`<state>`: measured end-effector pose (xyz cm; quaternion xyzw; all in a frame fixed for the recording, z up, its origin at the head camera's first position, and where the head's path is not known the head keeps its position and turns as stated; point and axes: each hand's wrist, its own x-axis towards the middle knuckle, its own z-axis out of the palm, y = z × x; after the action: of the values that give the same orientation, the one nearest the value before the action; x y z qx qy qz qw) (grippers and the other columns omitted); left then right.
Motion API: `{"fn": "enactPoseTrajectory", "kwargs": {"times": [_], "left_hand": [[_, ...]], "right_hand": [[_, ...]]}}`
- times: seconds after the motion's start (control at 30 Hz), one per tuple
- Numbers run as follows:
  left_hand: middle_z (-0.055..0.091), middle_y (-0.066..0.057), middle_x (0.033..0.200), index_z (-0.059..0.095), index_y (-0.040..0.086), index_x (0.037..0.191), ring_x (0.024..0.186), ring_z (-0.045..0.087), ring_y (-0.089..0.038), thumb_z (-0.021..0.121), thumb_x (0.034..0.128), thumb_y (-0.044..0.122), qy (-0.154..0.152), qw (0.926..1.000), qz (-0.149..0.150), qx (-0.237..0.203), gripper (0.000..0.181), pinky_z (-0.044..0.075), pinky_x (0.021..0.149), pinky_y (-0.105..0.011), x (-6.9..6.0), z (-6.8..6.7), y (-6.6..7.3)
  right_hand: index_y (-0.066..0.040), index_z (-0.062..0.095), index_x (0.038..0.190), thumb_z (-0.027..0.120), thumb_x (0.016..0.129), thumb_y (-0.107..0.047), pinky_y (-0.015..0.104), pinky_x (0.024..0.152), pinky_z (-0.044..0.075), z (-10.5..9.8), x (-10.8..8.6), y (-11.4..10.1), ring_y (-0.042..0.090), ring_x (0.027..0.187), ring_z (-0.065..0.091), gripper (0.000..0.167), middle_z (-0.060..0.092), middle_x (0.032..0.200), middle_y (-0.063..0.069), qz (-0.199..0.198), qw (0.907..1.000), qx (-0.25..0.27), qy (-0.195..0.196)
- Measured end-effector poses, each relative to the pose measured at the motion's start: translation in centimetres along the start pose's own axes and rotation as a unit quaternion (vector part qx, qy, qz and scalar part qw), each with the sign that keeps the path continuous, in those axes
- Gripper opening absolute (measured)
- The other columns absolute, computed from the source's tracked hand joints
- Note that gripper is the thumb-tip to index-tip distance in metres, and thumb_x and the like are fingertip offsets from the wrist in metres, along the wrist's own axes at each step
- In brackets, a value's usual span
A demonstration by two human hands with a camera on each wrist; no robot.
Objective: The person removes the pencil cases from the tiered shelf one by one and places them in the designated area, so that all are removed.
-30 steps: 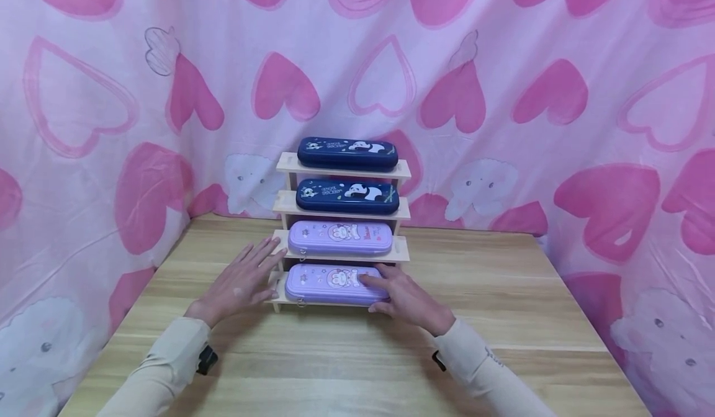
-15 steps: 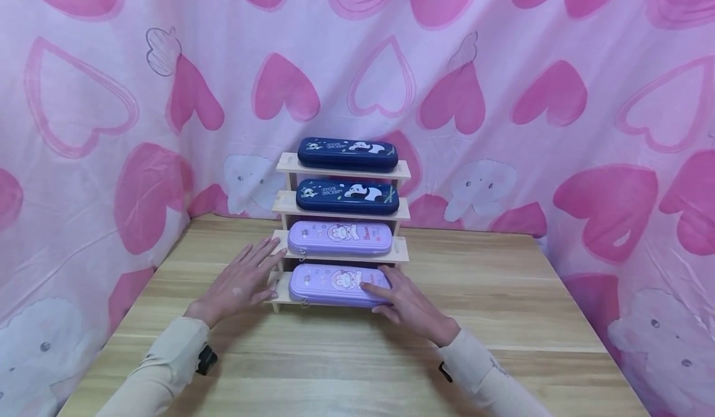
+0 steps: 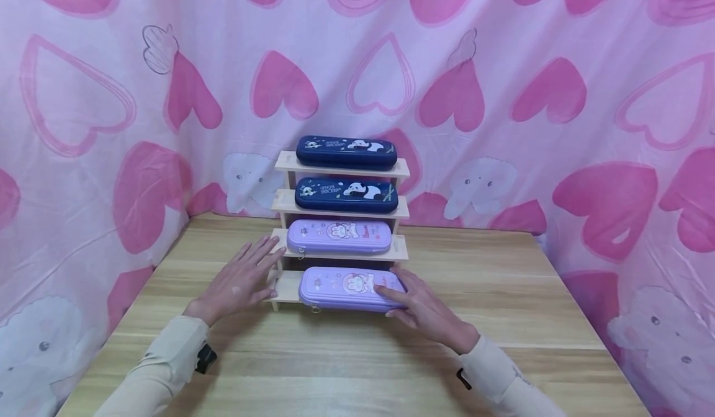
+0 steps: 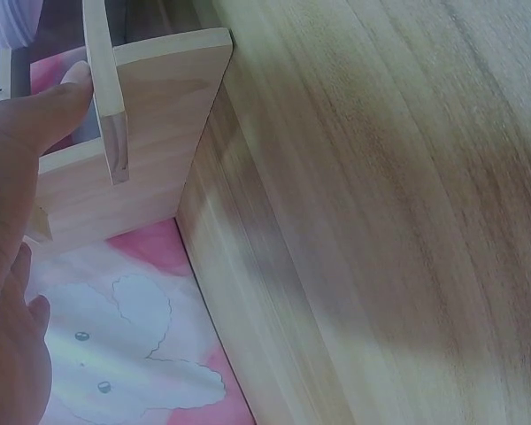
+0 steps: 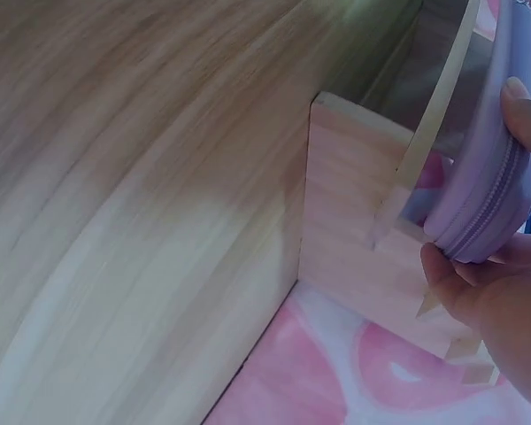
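Observation:
A pale wooden stepped rack [image 3: 286, 290] carries four flat cases, one per step. My right hand [image 3: 427, 308] grips the right end of the lowest purple case [image 3: 329, 283], which sits toward the right of its step. In the right wrist view the thumb and fingers [image 5: 444, 274] hold that case [image 5: 500, 168], its zipper side showing. My left hand [image 3: 237, 280] lies with extended fingers at the rack's left edge; in the left wrist view its thumb [image 4: 66, 102] touches the lowest board [image 4: 104, 80].
Above are another purple case [image 3: 339, 236] and two dark blue panda cases, the lower one [image 3: 346, 195] and the upper one [image 3: 346, 152]. The rack stands on a wooden table [image 3: 335, 367], before a pink heart-patterned curtain [image 3: 329, 20].
The lowest purple case has slid to the right in my right hand, baring more of the step's left end. My left hand has stayed at the rack.

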<state>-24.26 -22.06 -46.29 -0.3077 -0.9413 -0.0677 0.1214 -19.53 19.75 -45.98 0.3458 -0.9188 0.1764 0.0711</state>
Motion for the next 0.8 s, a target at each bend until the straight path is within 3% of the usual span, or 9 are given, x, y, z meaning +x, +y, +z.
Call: {"fn": "enactPoseTrajectory", "kwargs": {"times": [0.2, 0.8], "left_hand": [[0.02, -0.013, 0.167, 0.032, 0.016, 0.157, 0.155, 0.015, -0.036, 0.078, 0.0831, 0.042, -0.012, 0.9998, -0.014, 0.0, 0.091, 0.016, 0.125, -0.058, 0.1, 0.0, 0.1], [0.02, -0.012, 0.167, 0.031, 0.018, 0.158, 0.155, 0.015, -0.036, 0.078, 0.0836, 0.042, -0.01, 0.9999, -0.01, -0.002, 0.091, 0.017, 0.125, -0.057, 0.1, 0.0, 0.0]], "right_hand": [[-0.041, 0.05, 0.145, 0.076, 0.089, -0.028, 0.056, 0.109, 0.046, -0.9, -1.1, 0.2, 0.039, 0.142, 0.042, 0.063, 0.038, 0.159, 0.017, 0.009, 0.9999, -0.007, 0.0], [-0.04, 0.055, 0.142, 0.08, 0.086, -0.022, 0.058, 0.102, 0.05, -3.5, -4.3, 2.0, 0.044, 0.136, 0.048, 0.064, 0.044, 0.152, 0.02, 0.018, 0.9989, -0.039, 0.018]]}}
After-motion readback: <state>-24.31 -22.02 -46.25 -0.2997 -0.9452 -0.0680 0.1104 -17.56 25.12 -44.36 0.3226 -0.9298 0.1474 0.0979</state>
